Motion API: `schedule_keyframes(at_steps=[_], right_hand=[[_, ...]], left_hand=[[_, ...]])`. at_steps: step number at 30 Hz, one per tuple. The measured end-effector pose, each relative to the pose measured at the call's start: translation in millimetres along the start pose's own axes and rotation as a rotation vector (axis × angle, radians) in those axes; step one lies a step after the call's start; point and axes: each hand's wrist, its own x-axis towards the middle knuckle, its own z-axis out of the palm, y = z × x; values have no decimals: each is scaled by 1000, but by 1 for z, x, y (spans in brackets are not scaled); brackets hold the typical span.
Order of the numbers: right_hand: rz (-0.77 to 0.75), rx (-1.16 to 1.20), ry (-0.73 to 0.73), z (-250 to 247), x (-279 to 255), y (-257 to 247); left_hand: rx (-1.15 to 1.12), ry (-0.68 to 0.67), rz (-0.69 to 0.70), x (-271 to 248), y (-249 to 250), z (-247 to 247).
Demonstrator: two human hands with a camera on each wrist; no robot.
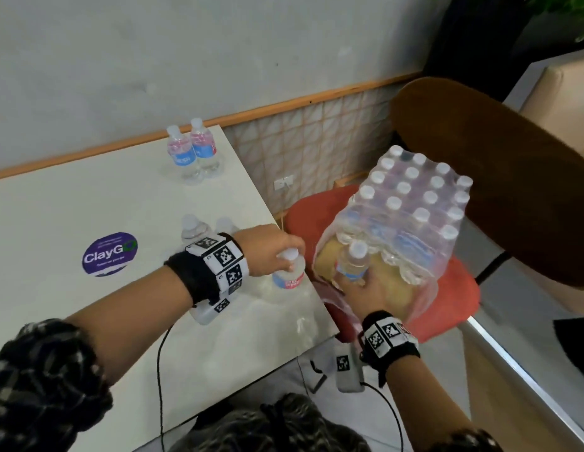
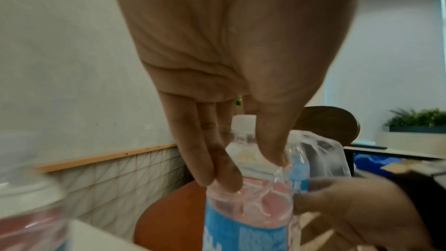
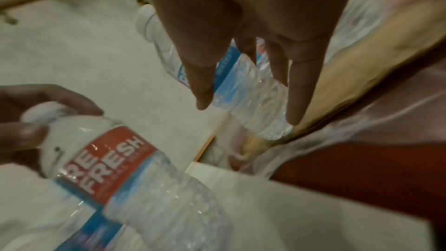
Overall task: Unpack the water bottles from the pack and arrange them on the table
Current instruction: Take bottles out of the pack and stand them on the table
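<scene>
Pack (image 1: 411,216): clear shrink-wrapped block of small water bottles, white caps up, sitting tilted on a red chair seat (image 1: 460,288) just off the right edge of the surface (image 1: 88,197). Wrap is torn open at the near end; tan cardboard tray shows inside.

Bottles are clear ribbed plastic, white caps, red/blue "RE FRESH" labels.

Left hand (image 1: 264,249): reaches over the right edge of the surface, fingers and thumb curled around the cap and neck of one bottle (image 1: 289,272), gripping from the top. Left wrist view shows fingertips (image 2: 229,182) down on the bottle's shoulder. That bottle is at the surface edge, next to the pack; can't tell whether its base is down on the surface.

Right hand (image 1: 365,288): at the torn opening of the pack, fingers wrapped around the lower body of a second bottle (image 1: 352,262), which is roughly upright, cap up, base still within the wrap. Right wrist view shows thumb one side, fingers the other, bottle between them.

On the surface: two bottles (image 1: 194,151) upright, touching, at the far edge by the wall. Two more bottles (image 1: 199,228) upright just behind the left wrist, partly hidden. Purple round "ClayGo" sticker (image 1: 109,254) on the surface, left of the left forearm.

Both wrists wear black bands with marker tags.
</scene>
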Motion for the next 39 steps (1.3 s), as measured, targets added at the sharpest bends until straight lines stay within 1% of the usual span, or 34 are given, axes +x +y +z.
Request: schedule_keyframes(at_steps=[2,4,6,8,10,11,12,13,14,15,16,17,18,19,21,26,29,31,34,36,38,39], right_hand=[[-48,63,-131,23,-10,-15],[-88,64,-250,48,-12,-25],[-110,16,-351,67,-16,-32],[-95,-29,-448,81,-19,-33],[-79,-14,-513,90,-24,-34],[-89,1,-527,92,-26,-36],[-92,19,-530,93,-27,-37],[-102,51,-531,92,-29,-39],[-112,75,-535,90,-31,-41],[-121,83,-551,89,-33,-43],[-121,64,-580,88,-37,-45],[-123,37,-609,90,-41,-45],[-114,10,-627,95,-44,-45],[-106,-7,-632,100,-49,-45],[-88,-10,-632,113,-56,-46],[-27,13,-716,143,-73,-60],[-51,25,-706,160,-80,-65],[-114,23,-685,172,-82,-66],[-174,20,-677,185,-83,-66],[-187,21,-706,183,-86,-72],[-127,-27,-762,172,-84,-78],[-81,-61,-799,162,-78,-78]], left_hand=[[32,-40,-53,-17,-13,8],[46,-38,-95,-32,-28,14],[48,-12,-108,-45,-41,18],[46,57,-65,-55,-48,22],[20,235,41,-64,-52,26],[-3,347,57,-68,-54,26],[-31,473,34,-73,-57,26],[-70,589,-35,-76,-63,28],[-118,673,-135,-80,-68,28],[-182,699,-253,-83,-76,29],[-248,670,-368,-84,-84,32],[-306,609,-458,-85,-92,37],[-349,552,-511,-86,-98,41],[-381,511,-532,-86,-103,44],[-429,460,-534,-87,-108,43],[-460,394,-512,-89,-122,37],[-472,341,-502,-94,-131,35],[-460,316,-507,-98,-132,30],[-400,261,-503,-101,-130,26],[-324,256,-522,-102,-126,24],[-177,301,-525,-100,-112,19],[-103,334,-501,-98,-102,15]])
